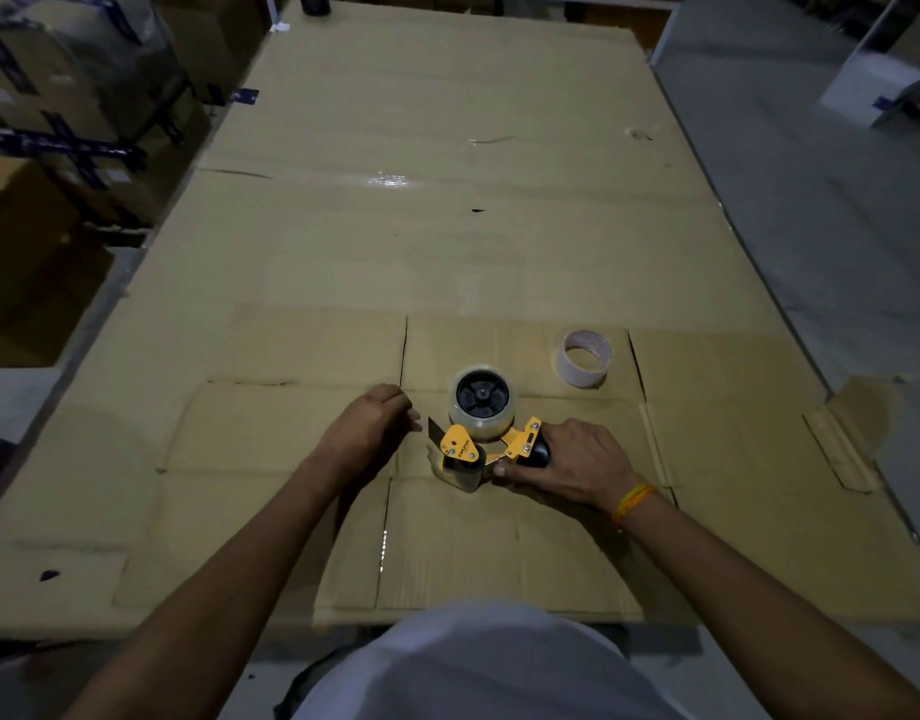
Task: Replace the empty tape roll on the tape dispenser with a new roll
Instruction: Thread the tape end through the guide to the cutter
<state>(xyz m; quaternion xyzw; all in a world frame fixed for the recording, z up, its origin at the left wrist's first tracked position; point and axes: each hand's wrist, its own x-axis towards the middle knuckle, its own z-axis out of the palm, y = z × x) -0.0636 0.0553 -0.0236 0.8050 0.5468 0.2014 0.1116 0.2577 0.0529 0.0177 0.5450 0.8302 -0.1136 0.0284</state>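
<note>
Fingers of my right hand [569, 462] are wrapped around the black handle of the yellow tape dispenser [486, 444], holding it down on the cardboard sheets [447, 226] that cover the table, close in front of my body. My left hand [372, 426] rests just to the left of the dispenser, loosely curled and holding nothing, its fingertips near the blade end but apart from it.

A clear tape roll [481, 402] sits on the dispenser's black hub, which faces up at me. The dispenser lies on its side. Its long axis runs roughly left to right, tilted a little. The handle points right, toward my wrist. The toothed blade [436, 428] and the roller end point left, toward my left hand. The empty core [584, 358] stands apart on the cardboard, beyond and to the right of the dispenser, its opening tipped toward me.

I judge the roll is seated and the tape's end now needs threading past the roller. The risks lie at that end. My left fingers are close to the blade teeth and could be nicked if I reach across them. The clear tape could fold and stick to itself. If I let go of the handle, the dispenser could twist as I pull.
</note>
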